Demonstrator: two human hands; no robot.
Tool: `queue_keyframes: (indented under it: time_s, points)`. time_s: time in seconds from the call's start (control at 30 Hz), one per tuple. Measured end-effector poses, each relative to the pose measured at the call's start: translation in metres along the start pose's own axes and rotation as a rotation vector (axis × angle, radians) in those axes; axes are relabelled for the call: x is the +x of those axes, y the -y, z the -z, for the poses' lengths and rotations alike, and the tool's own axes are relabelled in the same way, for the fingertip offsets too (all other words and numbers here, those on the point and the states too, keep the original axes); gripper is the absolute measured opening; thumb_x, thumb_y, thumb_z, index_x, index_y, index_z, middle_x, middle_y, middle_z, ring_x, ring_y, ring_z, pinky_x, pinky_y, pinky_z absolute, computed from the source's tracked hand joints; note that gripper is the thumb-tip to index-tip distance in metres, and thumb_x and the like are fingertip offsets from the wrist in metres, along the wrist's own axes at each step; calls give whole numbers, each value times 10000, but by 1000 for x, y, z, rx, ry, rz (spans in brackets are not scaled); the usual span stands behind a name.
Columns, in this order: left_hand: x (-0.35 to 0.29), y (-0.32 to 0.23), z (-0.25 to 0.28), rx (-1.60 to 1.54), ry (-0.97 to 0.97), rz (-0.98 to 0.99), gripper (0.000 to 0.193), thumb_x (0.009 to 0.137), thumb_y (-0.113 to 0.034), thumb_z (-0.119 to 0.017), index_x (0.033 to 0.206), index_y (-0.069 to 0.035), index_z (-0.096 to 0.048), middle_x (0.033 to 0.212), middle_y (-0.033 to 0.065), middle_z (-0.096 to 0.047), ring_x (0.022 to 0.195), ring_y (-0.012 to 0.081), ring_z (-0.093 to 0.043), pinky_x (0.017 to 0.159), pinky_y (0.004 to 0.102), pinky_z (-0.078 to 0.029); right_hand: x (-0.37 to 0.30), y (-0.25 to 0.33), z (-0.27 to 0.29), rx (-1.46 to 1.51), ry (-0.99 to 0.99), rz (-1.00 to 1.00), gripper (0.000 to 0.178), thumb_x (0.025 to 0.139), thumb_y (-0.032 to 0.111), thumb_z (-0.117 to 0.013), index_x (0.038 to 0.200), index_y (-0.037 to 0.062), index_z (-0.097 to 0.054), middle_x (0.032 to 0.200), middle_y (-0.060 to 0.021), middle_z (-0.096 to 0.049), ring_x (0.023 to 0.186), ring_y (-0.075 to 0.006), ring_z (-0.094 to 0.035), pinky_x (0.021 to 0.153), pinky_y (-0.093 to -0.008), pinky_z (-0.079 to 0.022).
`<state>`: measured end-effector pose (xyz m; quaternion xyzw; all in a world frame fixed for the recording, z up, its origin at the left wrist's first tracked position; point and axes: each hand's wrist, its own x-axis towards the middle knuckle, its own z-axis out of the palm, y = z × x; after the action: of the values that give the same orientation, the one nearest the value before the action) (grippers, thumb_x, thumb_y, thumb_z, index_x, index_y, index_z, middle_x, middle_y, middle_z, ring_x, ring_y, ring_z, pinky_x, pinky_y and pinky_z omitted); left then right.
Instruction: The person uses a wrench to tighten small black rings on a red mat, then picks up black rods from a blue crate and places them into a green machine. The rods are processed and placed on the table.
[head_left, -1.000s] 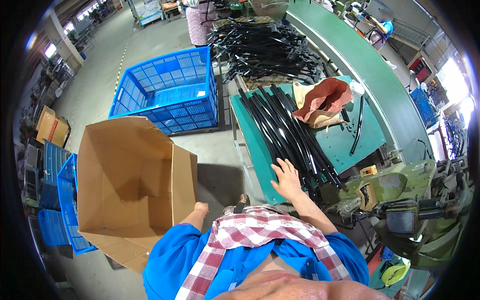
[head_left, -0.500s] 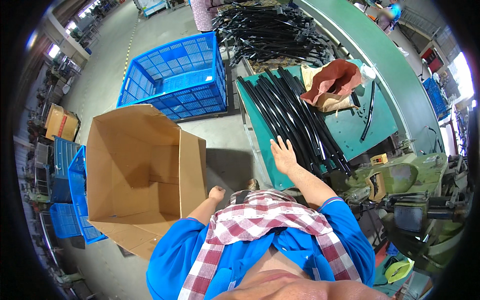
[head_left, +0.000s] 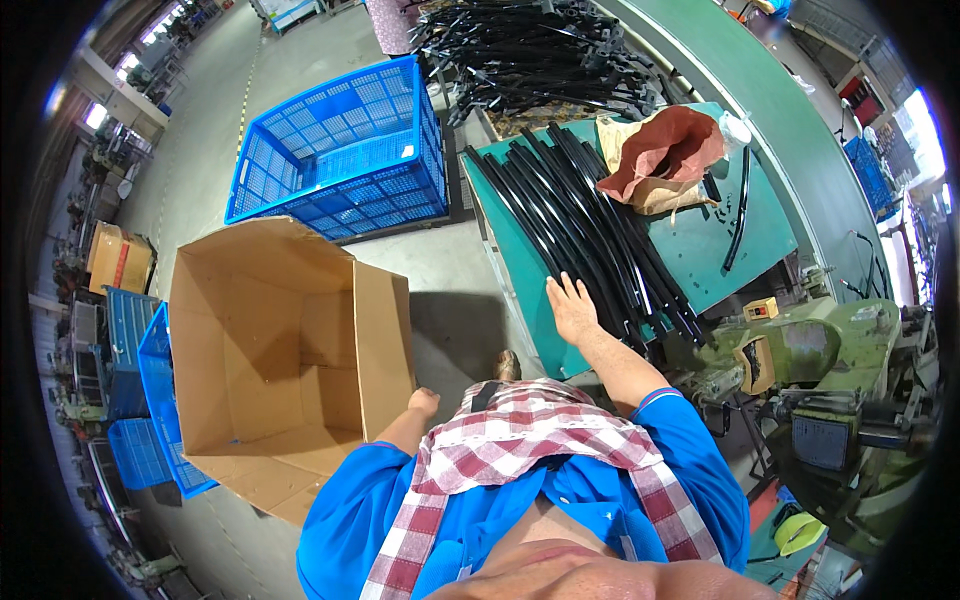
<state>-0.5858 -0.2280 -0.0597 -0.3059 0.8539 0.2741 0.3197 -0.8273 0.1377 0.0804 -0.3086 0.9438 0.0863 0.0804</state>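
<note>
My right hand [head_left: 573,312] is open, its fingers stretched out at the left edge of a row of long black tubes [head_left: 562,215]. Those glossy, slightly curved tubes lie side by side on a green tabletop [head_left: 722,228]. Low beside the right wall of a big, open-topped cardboard box [head_left: 384,335], my left hand [head_left: 425,402] has its fingers curled in, with nothing visible in them. Inside the box I see bare brown walls and a shadowed bottom. An open paper sack [head_left: 668,155] with a reddish lining stands over the far ends of the tubes.
A blue plastic crate [head_left: 345,150] stands beyond the box. More black parts [head_left: 540,60] are heaped behind the table. At my right is a green machine [head_left: 800,345], with a small yellow box [head_left: 760,309] by it. One single tube [head_left: 738,215] lies apart.
My left hand has come slightly down and left, closer to the box wall. My right hand stays outstretched by the tubes, barely shifted. The whole view has tilted a little.
</note>
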Motion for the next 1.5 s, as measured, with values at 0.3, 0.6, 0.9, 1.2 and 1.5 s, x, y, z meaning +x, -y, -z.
queue_keyframes:
  time_s: [0.3,0.6,0.9,1.2,1.5]
  points:
    - [15,-30,2,-297,-59,-11,307,845,-300,-661,1026,-55,-703,1052,172,-700,1031,318,-658,912,397,-505,13,-24,13,10,120,-99,553,967,166,-374,1507,78,-300,1597,-32,-217,1473,-309,-173,1186,-486,-181]
    - [-32,12,-17,-209,-142,21,308,842,-296,-641,1024,-57,-708,1092,178,-689,1070,322,-642,940,412,-497,-11,-13,15,107,5,-23,523,920,130,-430,1441,95,-405,1555,-68,-312,1455,-326,-222,1169,-500,-201]
    - [-205,60,-96,-486,-387,178,323,796,-268,-603,958,-7,-702,1020,240,-675,1006,384,-642,896,463,-502,-54,81,31,282,-359,372,673,751,82,-681,1386,70,-457,1514,-161,-344,1428,-354,-277,1139,-484,-247]
    - [-372,188,-286,-758,-276,884,382,816,-287,-599,1021,17,-706,1141,252,-648,1106,390,-611,950,443,-489,-118,252,86,401,-304,1020,663,741,86,-719,1352,58,-464,1469,-174,-382,1382,-376,-338,1103,-494,-309]
    - [-412,272,-328,-928,-331,636,431,789,-399,-639,1032,-52,-721,1085,193,-686,1031,342,-650,916,400,-501,-204,498,140,468,-246,1417,641,740,56,-704,1338,67,-472,1401,-174,-436,1347,-375,-382,1075,-476,-352]
